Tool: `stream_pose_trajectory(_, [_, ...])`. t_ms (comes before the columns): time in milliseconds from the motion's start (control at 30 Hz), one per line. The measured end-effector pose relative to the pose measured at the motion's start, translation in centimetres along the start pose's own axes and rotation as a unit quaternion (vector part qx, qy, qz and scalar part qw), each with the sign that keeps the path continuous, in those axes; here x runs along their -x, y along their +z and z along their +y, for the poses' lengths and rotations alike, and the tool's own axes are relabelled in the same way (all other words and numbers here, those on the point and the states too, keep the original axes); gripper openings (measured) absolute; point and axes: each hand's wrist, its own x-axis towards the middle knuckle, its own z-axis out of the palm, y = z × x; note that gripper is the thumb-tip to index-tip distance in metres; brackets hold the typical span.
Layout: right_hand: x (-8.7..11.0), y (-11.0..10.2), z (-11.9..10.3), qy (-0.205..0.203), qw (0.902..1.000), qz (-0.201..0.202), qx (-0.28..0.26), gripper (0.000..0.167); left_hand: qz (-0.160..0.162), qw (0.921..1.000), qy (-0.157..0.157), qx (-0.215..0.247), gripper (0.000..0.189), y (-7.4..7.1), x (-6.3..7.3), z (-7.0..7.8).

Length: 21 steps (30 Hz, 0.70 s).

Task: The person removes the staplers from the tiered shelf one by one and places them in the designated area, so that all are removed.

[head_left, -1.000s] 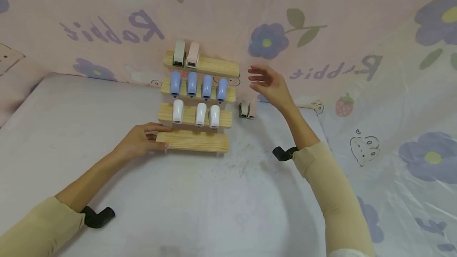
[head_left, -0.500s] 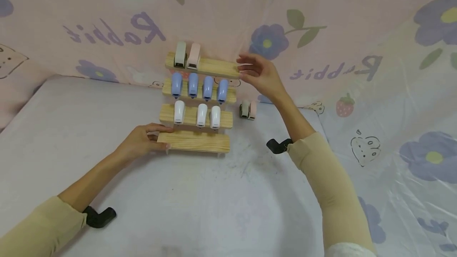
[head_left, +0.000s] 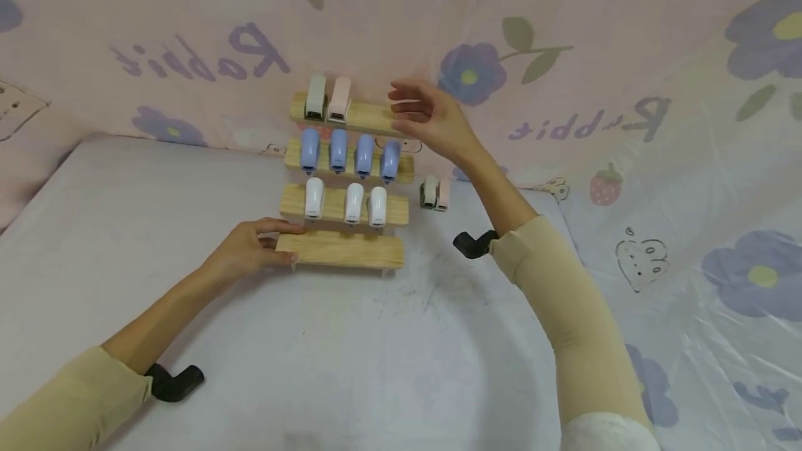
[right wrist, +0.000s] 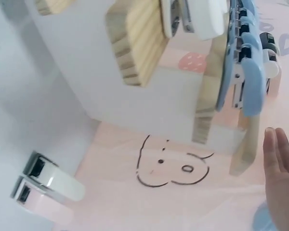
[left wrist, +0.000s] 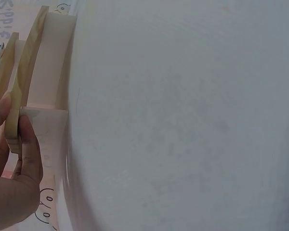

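Note:
In the head view a tiered wooden rack stands against the back cloth. My left hand (head_left: 241,252) grips the left end of its lowest board (head_left: 347,249), thumb on one face and fingers on the other. My right hand (head_left: 441,120) overlaps the right end of the top board (head_left: 370,115), fingers loosely extended and holding nothing. The right wrist view shows that hand (right wrist: 282,187) close beside the board. A grey-green stapler (head_left: 316,95) and a pink stapler (head_left: 340,97) stand on the top tier. Several blue staplers (head_left: 338,148) fill the second; three white staplers (head_left: 354,202) sit on the third.
On the table right of the rack stand another grey-green stapler (head_left: 429,191) and pink stapler (head_left: 442,193), side by side. The flower-printed cloth (head_left: 564,124) rises behind the table (head_left: 351,353).
My right hand has moved left from beside the rack to over the right end of the top board. My left hand keeps its grip on the lowest board.

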Motion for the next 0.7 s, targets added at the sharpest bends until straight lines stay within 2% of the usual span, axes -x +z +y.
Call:
stream_pose_trajectory(400, [-2.1,2.2,-0.7,0.003,0.9995,-0.024,0.022,0.061,0.001,1.0,0.002,-0.005,0.057,0.1,-0.1,-0.1])
stream_pose_trajectory(700, [-3.4,3.7,-0.6,0.023,0.999,-0.036,0.007,0.068,-0.001,1.0,-0.006,-0.002,0.058,0.0,0.0,0.0])
